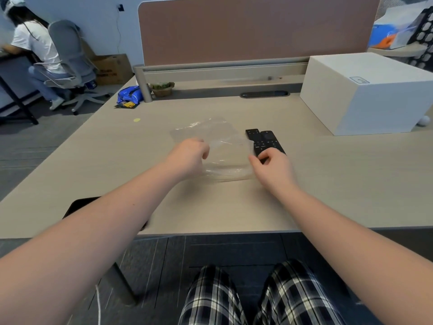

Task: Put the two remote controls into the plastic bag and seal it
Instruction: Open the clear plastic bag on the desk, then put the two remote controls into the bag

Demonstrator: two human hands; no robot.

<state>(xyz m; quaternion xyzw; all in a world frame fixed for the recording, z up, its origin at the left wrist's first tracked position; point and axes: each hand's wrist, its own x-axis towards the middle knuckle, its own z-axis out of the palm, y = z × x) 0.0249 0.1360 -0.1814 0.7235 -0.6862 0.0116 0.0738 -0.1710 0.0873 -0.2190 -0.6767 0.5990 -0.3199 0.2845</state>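
Note:
A clear plastic bag (220,148) lies crumpled in the middle of the beige desk (328,174). My left hand (189,156) pinches its left edge, fingers closed on the film. Two black remote controls lie side by side just right of the bag: the left remote (254,139) and the right remote (269,138). My right hand (273,166) rests over their near ends, fingers curled on them, next to the bag's right edge. Both remotes are outside the bag. Their near ends are hidden under my right hand.
A large white box (365,92) stands at the back right. A brown partition (255,31) closes the desk's far side, with a small potted plant (162,88) and a blue packet (129,96) at the back left. A dark flat object (79,205) lies near the front left edge. A person sits far left.

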